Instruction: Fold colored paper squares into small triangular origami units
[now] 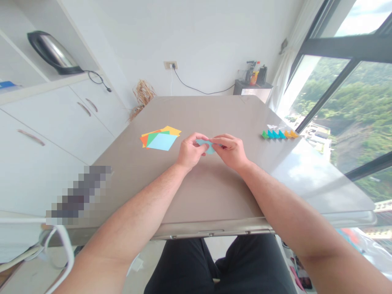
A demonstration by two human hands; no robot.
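A small piece of light blue paper (210, 149) is held between my two hands above the middle of the table. My left hand (191, 151) pinches its left side with thumb and fingers. On the right side, my right hand (229, 149) grips the paper near its upper edge, fingertips almost meeting those of the left. The fingers cover much of the paper, so its exact shape and folds are hard to make out. Left of my hands lies a fanned pile of coloured paper sheets (162, 141), with light blue on top and green, orange and yellow beneath.
A row of small folded paper pieces (277, 134) in green, blue and orange stands at the right of the brown table (208, 196). A pixelated dark object (81, 194) lies at the left edge. Cabinets with a kettle (55, 53) flank the left; a window borders the right.
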